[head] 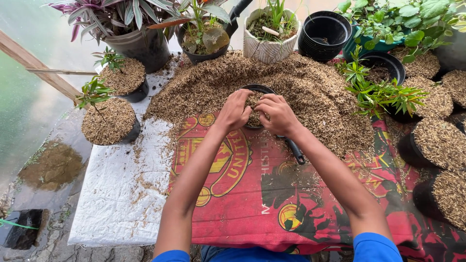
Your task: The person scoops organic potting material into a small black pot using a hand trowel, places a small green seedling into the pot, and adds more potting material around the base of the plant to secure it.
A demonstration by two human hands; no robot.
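A small black pot (256,89) stands at the near edge of a big heap of dry husk (310,92). My left hand (235,110) and my right hand (278,114) lie side by side over the pot's mouth, fingers curled down onto the husk filling inside it. Neither hand grips anything that I can see. A black tool handle (294,149) pokes out from under my right wrist onto the red printed cloth (252,194).
Two husk-topped pots with seedlings (108,121) (127,77) stand at left on a white sack (116,194). Several filled black pots (439,143) line the right. Behind the heap are leafy potted plants (204,34), a white pot (270,34) and stacked black pots (324,34).
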